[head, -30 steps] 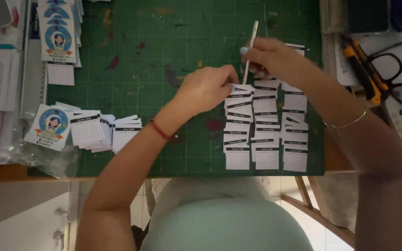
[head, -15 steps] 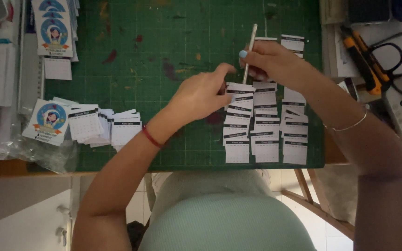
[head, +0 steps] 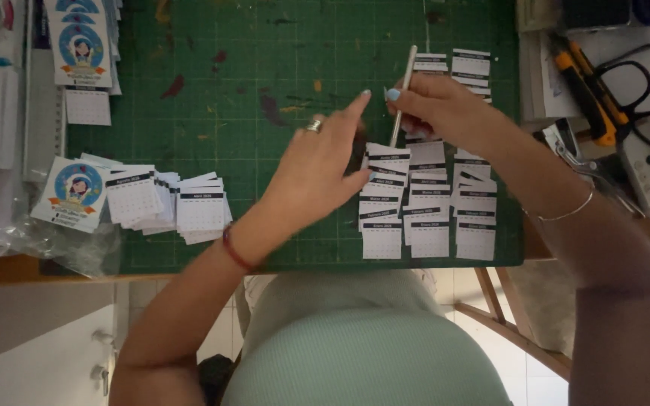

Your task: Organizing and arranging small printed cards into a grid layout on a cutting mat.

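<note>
Left hand (head: pixel 321 173) lifted, stick (head: pixel 404 94) gripped right

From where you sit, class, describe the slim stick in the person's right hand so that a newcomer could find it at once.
Start at the green cutting mat and go to its right half, where small calendar slips lie in overlapping columns. Above them the right hand grips a thin pale stick pointing away from the person, its lower end at the topmost slips. It is the only long, narrow thing among flat paper rectangles.
</note>
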